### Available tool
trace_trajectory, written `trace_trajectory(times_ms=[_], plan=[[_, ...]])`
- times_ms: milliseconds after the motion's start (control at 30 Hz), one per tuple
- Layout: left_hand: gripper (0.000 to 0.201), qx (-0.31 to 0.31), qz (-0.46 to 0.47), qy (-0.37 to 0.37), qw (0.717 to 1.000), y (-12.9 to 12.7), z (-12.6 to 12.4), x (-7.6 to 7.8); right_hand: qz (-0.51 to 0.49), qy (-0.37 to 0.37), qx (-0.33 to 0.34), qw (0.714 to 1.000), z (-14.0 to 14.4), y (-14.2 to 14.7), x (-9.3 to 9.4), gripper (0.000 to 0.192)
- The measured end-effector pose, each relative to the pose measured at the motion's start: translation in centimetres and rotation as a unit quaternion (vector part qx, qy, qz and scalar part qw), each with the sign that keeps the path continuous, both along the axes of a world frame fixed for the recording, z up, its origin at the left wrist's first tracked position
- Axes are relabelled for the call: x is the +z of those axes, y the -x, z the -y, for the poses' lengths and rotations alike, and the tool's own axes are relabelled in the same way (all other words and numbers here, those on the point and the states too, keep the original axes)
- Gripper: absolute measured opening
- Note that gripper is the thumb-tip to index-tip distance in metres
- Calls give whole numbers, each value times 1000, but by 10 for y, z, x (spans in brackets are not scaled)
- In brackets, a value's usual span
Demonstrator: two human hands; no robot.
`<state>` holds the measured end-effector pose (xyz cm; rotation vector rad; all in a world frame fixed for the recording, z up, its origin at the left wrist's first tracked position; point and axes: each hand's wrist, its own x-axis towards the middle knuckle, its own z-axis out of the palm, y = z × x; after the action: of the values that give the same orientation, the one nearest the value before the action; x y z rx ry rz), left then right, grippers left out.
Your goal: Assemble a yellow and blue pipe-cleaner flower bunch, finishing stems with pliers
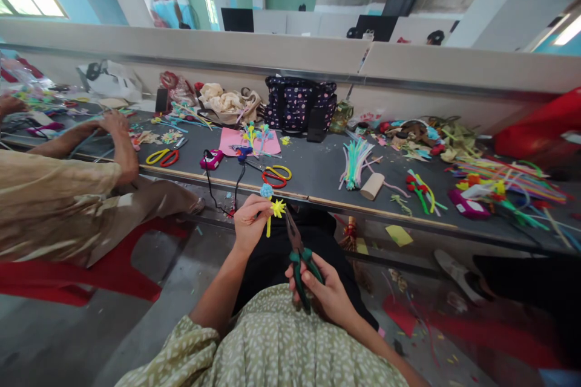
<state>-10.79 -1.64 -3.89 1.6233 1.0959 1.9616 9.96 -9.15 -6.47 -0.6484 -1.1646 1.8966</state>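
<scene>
Between the fingers of my left hand (251,224) is a pipe cleaner flower (278,208) with yellow petals, a light blue fuzzy ball (265,191) and a yellow stem hanging below. My right hand (324,287) grips the dark green handles of long-nose pliers (296,239). The pliers' tips reach up to the right side of the yellow petals; whether they touch them I cannot tell. Both hands are over my lap, in front of the table edge. Straight ahead on the table lie scissors (276,176) with red and yellow handles and a blue glue gun (244,152).
On the dark table (200,184) are a pink sheet (226,140) with finished flowers, a patterned bag (290,103), bundled pipe cleaners (354,163), a cardboard tube (372,186) and a magenta device (467,202). A co-worker's arm (124,139) is at left, beside a red chair (136,266).
</scene>
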Motion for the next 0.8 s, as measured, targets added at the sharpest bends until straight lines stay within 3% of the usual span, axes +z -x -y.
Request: trace_trajectory(times_ms=[233,433,800], plan=[[8,20,-43,-4,999,-2,0,-1,76,-33,-60,995,1,2,10,27],[7,17,-32,7,999,-4,0,-2,93,-44,-75,992,1,2,9,27],[4,-49,111,107,987,-7,-6,-6,-68,40,12,997,-1,-4,4,19]])
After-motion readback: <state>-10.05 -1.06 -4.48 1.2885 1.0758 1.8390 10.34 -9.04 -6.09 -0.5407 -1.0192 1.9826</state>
